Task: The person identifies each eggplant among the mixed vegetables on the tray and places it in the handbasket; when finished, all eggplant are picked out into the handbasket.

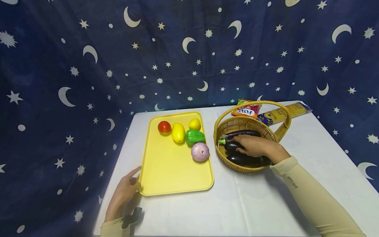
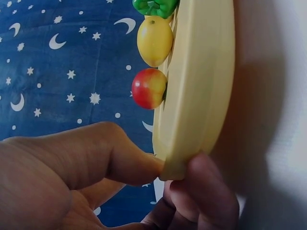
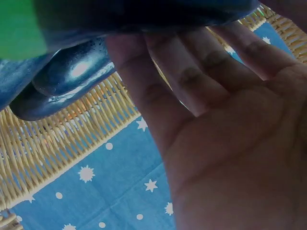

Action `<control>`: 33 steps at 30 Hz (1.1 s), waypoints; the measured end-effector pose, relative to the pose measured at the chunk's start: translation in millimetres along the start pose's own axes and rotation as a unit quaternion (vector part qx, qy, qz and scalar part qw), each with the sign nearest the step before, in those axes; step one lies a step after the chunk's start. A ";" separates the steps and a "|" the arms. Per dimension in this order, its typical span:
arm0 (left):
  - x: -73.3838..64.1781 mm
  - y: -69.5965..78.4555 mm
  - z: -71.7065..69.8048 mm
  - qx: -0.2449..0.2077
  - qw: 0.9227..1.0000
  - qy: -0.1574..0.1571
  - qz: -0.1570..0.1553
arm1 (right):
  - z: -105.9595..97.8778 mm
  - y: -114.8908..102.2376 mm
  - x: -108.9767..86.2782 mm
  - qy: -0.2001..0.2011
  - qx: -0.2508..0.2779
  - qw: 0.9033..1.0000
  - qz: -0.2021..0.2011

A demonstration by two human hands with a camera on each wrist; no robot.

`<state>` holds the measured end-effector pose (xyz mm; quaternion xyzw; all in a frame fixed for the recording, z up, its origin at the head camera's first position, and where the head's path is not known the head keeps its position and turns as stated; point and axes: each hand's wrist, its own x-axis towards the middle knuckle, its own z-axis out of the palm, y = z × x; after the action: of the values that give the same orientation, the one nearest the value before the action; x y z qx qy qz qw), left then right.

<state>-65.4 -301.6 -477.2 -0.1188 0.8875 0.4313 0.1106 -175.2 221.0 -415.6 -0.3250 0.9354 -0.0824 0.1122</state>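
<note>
My right hand [image 1: 254, 145] reaches into a wicker basket [image 1: 242, 123] and grips an eggplant [image 1: 230, 145] with a green stem end. In the right wrist view its fingers lie against the dark eggplant [image 3: 144, 14]. Other eggplants [image 1: 241, 160] lie around it in the basket. At the near left corner of a yellow tray [image 1: 165, 171], my left hand [image 1: 122, 194] pinches the rim between thumb and fingers, seen closely in the left wrist view. On the tray sit a tomato [image 1: 164, 127], an oblong yellow fruit [image 1: 178, 132], a lemon [image 1: 194, 124], a green bell pepper [image 1: 194, 137] and a purple onion [image 1: 200, 152].
Behind the basket lie a colourful snack bag [image 1: 247, 112] and a long yellow packet [image 1: 296, 109]. The basket's tall handle [image 1: 251, 103] arches over its opening. A white cloth [image 1: 225, 210] covers the table, with a dark blue star-and-moon curtain [image 1: 177, 49] behind.
</note>
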 end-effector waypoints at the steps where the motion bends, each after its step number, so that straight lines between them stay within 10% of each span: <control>1: -0.3 0.4 0.1 0.000 1.000 0.000 -0.001 | 0.1 0.2 -0.5 0.000 -0.003 1.000 -0.002; 33: 0.5 1.4 1.0 -0.004 1.000 -0.004 -0.009 | -21.3 -7.6 8.0 -0.038 -0.010 0.999 -0.008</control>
<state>-66.2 -300.0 -477.0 -0.1256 0.8843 0.4340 0.1179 -182.4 211.8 -394.7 -0.3366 0.9286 -0.0616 0.1437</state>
